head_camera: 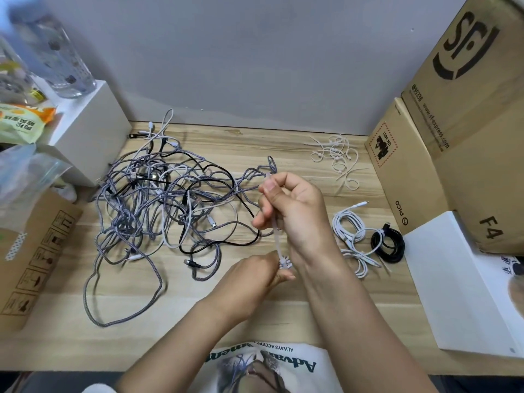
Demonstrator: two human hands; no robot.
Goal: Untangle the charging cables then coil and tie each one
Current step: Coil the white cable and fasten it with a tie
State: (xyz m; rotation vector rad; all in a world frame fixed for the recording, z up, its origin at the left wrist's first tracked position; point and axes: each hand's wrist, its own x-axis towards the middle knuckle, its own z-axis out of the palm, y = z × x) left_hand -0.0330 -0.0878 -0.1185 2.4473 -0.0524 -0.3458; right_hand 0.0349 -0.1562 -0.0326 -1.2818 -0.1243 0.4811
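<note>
At the far left a cardboard box with handling symbols (37, 256) lies on the wooden table (255, 302), with a white box (90, 131) behind it carrying a clear bottle (59, 55) and a snack packet (22, 120). Beside them sprawls the tangle of charging cables (170, 202), braided grey, white and black strands looped over each other. The left hand (255, 275), low near the table, pinches a small coiled white cable (284, 263) between curled fingers. The right hand (295, 208), raised above it, grips a white cable tie (275, 231) that runs down to that coil. Farther right, loose cable ties (337, 157) lie near the wall, and a coiled white cable (350, 231) touches a coiled black cable (390, 246). Cardboard boxes (453, 137) stand at the right edge.
</note>
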